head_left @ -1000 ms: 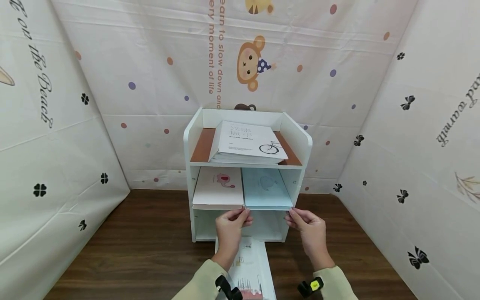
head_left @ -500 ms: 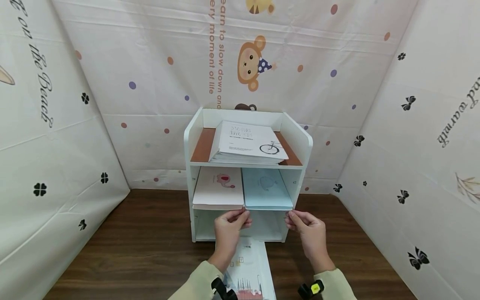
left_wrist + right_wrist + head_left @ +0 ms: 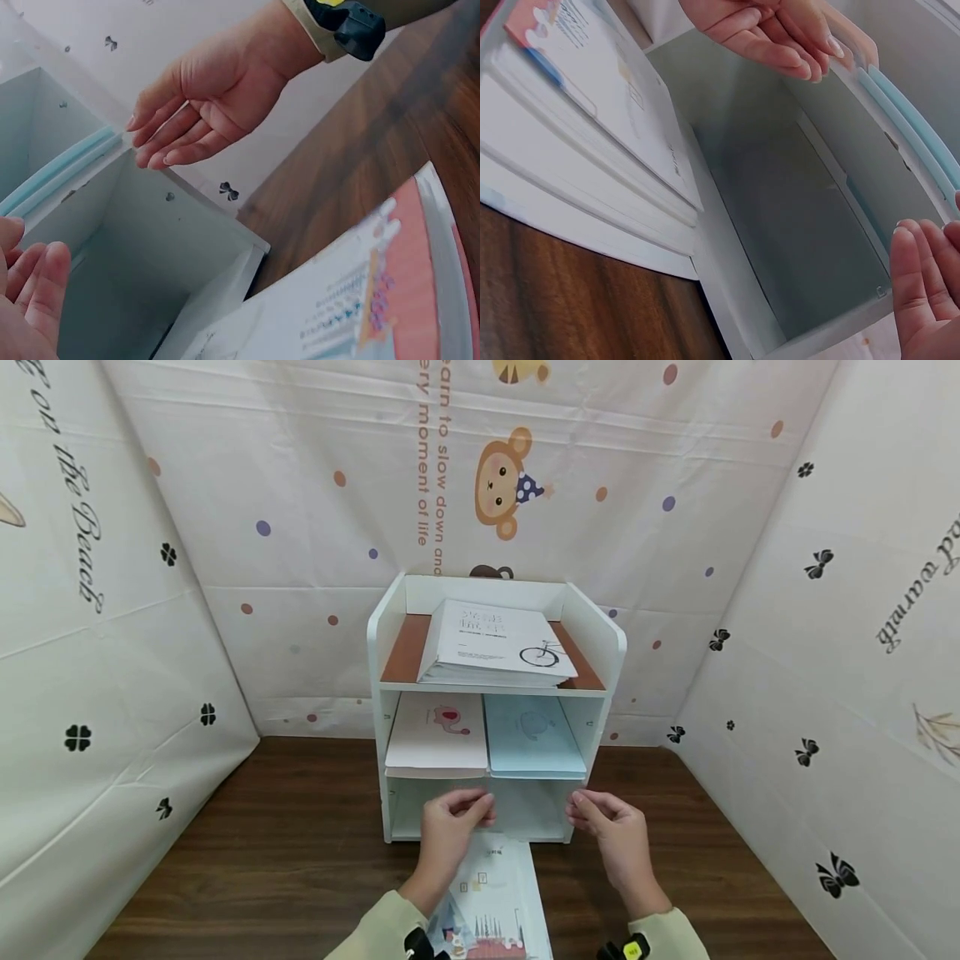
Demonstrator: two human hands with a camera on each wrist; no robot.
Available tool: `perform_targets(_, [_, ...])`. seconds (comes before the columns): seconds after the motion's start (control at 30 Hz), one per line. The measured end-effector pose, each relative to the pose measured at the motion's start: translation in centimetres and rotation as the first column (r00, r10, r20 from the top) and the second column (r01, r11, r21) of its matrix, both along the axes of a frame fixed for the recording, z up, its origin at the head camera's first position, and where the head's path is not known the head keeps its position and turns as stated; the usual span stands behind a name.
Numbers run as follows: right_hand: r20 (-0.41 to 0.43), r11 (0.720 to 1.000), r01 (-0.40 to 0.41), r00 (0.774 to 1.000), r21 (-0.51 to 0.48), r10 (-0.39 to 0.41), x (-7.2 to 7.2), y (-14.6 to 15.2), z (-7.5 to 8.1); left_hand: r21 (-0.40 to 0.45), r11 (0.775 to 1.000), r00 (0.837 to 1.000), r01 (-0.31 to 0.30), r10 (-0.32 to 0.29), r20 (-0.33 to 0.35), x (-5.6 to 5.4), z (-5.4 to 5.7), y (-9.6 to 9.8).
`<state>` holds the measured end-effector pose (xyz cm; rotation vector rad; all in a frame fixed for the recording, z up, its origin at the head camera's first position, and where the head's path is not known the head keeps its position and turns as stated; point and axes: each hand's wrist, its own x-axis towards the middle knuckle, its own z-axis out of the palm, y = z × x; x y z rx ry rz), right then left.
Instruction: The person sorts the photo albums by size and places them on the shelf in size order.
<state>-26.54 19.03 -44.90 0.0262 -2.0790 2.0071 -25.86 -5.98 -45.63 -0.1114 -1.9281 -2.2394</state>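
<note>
In the head view, a white shelf unit (image 3: 609, 647) holds a blue notebook (image 3: 538, 739) on the right of its middle shelf. Beside it lies a whitish notebook (image 3: 435, 739) with a pink elephant print. My left hand (image 3: 450, 831) hovers before the bottom compartment, fingers loosely bent and holding nothing. Level with it, my right hand (image 3: 618, 843) is likewise free, just below the blue notebook's right front corner. Both wrist views show gaps between the fingertips and the blue notebook edges (image 3: 915, 124). Between my forearms, a stack of books (image 3: 498, 893) lies on the table.
A stack of white books (image 3: 502, 643) with a bicycle print sits on the unit's brown top shelf. Printed cloth walls (image 3: 300, 560) surround the dark wooden table (image 3: 300, 860) at the back and both sides.
Both hands have let go of the blue notebook's front corners and drawn back and down, the left also slightly leftward. The notebooks have stayed in place.
</note>
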Motion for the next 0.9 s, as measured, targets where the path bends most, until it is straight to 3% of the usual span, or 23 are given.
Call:
perform_targets(0.27, [0.039, 0.998, -0.049, 0.998, -0.047, 0.051, 0.9, -0.6, -0.3, -0.081, 0.996, 1.0, 0.02, -0.019, 0.012, 0.6, -0.5, -1.2])
perform_targets(0.63, [0.112, 0.994, -0.103, 0.988, -0.023, 0.105, 2.3, -1.2, -0.7, -0.181, 0.982, 0.999, 0.046, -0.045, 0.012, 1.5, -0.9, -2.3])
perform_targets(0.9, [0.137, 0.982, -0.148, 0.977, -0.118, 0.164, 3.0, -1.6, -0.9, -0.217, 0.974, 0.998, 0.06, -0.058, 0.015, 2.3, -0.9, -3.1])
